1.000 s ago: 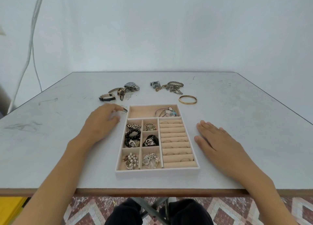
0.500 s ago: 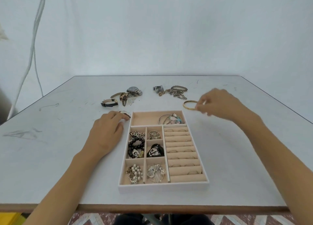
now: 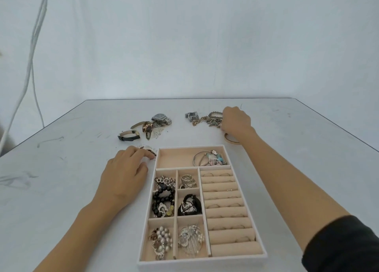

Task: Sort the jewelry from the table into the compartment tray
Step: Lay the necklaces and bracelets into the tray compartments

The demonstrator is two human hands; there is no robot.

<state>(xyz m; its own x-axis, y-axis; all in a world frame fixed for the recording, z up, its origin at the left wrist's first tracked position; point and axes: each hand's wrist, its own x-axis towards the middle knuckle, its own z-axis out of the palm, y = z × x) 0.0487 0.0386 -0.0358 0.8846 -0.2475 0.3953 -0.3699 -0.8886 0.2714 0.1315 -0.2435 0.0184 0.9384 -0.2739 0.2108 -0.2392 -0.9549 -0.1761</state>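
The fingers of the right hand [image 3: 235,121] are curled down over one end of the tangled chain bracelets [image 3: 205,120]. Whether a link is actually pinched cannot be told, since the fingertips are hidden behind the knuckles. The step in hand is judged to be the lifting of that tangle. It is best taken where several strands cross and raised straight up, with the loose ends gathered. It can then be carried to the wide compartment of the tray [image 3: 201,264], where a charm bracelet [image 3: 211,158] already lies. A gold bangle [image 3: 229,139] lies on the wrist side of the fingers, partly covered, and should not be dragged along. The tangle is seen as dull antique-gold links, with an oval frame piece at the fingers and a grey buckle-like piece at the end farthest from them. The left hand [image 3: 125,173] is laid relaxed on the tabletop [image 3: 61,189], its fingertips touching a small dark piece [image 3: 148,148] beside the tray's corner.
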